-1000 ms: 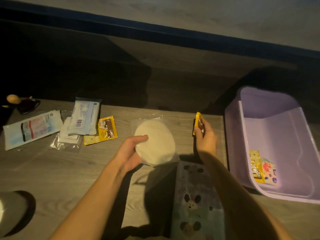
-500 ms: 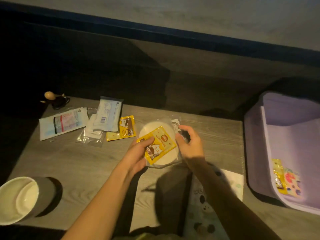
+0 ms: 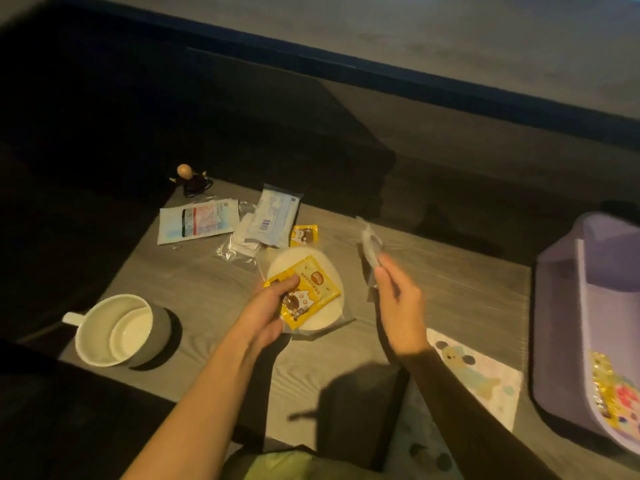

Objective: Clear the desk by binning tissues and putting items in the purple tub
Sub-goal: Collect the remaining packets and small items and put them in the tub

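A yellow cartoon sachet [image 3: 304,292], its print unreadable, is pinned on a round white pack [image 3: 323,271] by the left hand [image 3: 266,313]; a clear packet [image 3: 370,247] is pinched aloft by the right hand [image 3: 398,299]. A barcode is shown on a white packet [image 3: 275,220] on the bench [image 3: 450,289].

Purple tub [image 3: 557,306], yellow sachet [image 3: 313,289].

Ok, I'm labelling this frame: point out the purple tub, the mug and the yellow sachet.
purple tub [image 3: 557,306], head view, left outer wall.
mug [image 3: 86,344], head view, white rim.
yellow sachet [image 3: 311,289], head view, printed front.

Left hand [image 3: 265,315]: forearm extended, fingers [image 3: 287,284] curled in a grip; right hand [image 3: 401,303]: raised, fingers pinched together.
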{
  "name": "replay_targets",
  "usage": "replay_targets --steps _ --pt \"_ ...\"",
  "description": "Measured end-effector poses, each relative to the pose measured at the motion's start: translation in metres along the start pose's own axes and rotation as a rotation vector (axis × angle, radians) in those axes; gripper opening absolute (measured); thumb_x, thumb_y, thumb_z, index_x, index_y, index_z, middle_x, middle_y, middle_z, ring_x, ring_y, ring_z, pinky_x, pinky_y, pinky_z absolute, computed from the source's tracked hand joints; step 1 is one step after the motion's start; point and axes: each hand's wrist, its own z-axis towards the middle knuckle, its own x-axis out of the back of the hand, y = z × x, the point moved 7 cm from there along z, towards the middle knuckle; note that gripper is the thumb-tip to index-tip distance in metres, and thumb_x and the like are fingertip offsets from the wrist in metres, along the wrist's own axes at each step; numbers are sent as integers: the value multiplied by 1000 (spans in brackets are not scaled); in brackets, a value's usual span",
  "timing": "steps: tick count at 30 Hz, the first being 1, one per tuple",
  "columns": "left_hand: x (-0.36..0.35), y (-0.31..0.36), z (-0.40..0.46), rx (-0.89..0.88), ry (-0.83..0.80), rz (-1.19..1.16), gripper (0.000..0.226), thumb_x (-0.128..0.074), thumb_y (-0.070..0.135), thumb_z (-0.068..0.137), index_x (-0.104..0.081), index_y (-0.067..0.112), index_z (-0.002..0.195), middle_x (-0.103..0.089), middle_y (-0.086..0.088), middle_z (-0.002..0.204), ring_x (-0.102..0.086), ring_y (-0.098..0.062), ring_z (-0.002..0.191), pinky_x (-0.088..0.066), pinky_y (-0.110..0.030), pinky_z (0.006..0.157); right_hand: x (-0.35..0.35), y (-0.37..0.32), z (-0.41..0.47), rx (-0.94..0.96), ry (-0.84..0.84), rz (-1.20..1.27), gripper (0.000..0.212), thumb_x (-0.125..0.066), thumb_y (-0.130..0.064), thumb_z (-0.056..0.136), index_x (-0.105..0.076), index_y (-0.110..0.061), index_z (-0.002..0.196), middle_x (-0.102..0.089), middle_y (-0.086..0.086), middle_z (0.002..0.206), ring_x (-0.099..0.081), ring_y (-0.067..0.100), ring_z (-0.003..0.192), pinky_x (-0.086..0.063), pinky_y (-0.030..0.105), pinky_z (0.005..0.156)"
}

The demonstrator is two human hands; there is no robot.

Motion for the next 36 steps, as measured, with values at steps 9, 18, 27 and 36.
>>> replay_targets --steps 9,18,27,36 --pt "11 -21 -20 -63 -140 -90 48 -63 29 80 -60 1 119 -62 -25 117 -67 -30 99 -50 -44 92 -85 -37 -69 384 -517 -504 53 -41 -55 82 -51 -30 127 -46 -6 141 -33 6 130 -19 33 110" --pt "74 29 -20 24 -17 73 27 -57 4 84 -62 0 111 -67 -25 109 -65 -36 101 -55 -49 81 -134 -49 28 96 -124 -359 31 -52 -18 92 -53 -14 123 -53 8 128 -51 21 115 -42 30 94" --pt "99 75 -7 -3 -32 109 22 -58 3 86 -64 1 107 -71 -22 101 -72 -29 84 -60 -41 69 -218 -52 71 76 -301 -847 69 -60 -21 87 -21 -32 143 2 7 158 5 31 144 -9 55 116" --pt "94 78 -1 45 -71 161 30 -59 2 85 -61 0 115 -70 -23 104 -69 -33 91 -59 -45 72 -172 -71 59 109 5 -271 34 -47 -7 94 -51 -10 128 -42 15 143 -36 27 134 -29 33 110"
